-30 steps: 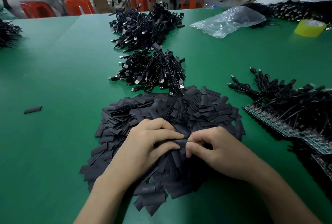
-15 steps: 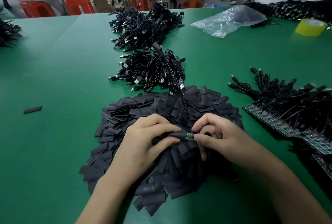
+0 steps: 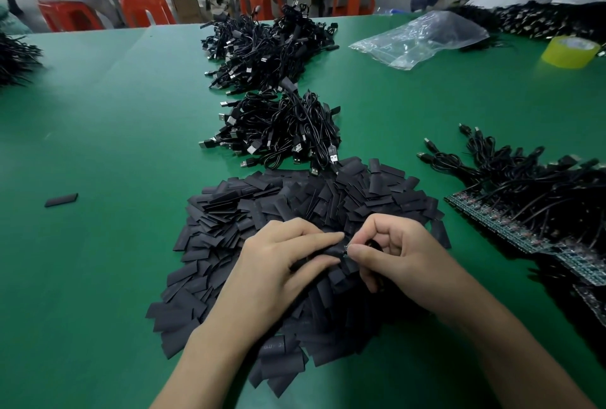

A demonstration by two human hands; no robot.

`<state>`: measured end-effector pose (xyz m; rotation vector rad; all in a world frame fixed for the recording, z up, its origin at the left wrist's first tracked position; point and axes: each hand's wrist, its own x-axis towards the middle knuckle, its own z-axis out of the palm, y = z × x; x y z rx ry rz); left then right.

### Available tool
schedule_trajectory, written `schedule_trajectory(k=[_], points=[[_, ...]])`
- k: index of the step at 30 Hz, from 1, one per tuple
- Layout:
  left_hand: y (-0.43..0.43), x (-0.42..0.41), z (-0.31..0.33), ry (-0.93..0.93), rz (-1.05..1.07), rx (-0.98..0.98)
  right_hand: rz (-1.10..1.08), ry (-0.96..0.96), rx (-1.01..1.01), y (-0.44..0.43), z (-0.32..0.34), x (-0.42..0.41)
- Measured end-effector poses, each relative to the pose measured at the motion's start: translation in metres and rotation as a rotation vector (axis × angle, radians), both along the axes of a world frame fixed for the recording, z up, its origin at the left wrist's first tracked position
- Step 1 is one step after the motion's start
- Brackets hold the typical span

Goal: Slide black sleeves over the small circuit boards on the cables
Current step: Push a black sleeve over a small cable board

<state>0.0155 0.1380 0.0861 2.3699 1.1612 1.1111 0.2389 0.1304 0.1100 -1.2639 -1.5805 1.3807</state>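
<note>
A big heap of flat black sleeves lies on the green table in front of me. Above it, my left hand pinches one black sleeve between thumb and forefinger. My right hand pinches a small green circuit board whose end sits at the sleeve's mouth; only a sliver of the board shows. Its cable is mostly hidden inside my right hand. To the right lie cables joined to a strip of circuit boards.
Two piles of finished black USB cables lie beyond the sleeves. A lone sleeve rests at the left. A clear plastic bag and a yellow tape roll sit far right. Orange stools and people stand behind the table.
My hands have stayed close together over the heap. The green board's visible part has shrunk as it went further into the sleeve, and my right fingers have curled tighter.
</note>
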Motion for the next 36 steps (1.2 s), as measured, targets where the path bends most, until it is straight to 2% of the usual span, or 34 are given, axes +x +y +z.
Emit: schedule_trajectory(k=[16, 20, 22, 25, 30, 36], points=[[0.0, 0.002, -0.002, 0.032, -0.058, 0.106, -0.028, 0.084, -0.106, -0.002, -0.002, -0.005], [0.0, 0.002, -0.001, -0.003, -0.036, 0.078, -0.04, 0.135, -0.118, -0.002, -0.001, -0.008], [0.0, 0.002, 0.0, -0.074, 0.005, 0.032, -0.073, 0.149, -0.057, -0.002, 0.0, -0.007], [0.001, 0.003, 0.002, -0.164, 0.044, -0.027, -0.117, 0.01, 0.135, -0.003, 0.001, -0.006], [0.001, 0.003, 0.005, -0.184, 0.054, -0.053, -0.146, -0.157, 0.38, -0.007, 0.0, -0.012], [0.0, 0.004, 0.002, -0.179, 0.023, -0.052, -0.17, -0.301, 0.508, -0.008, 0.001, -0.016]])
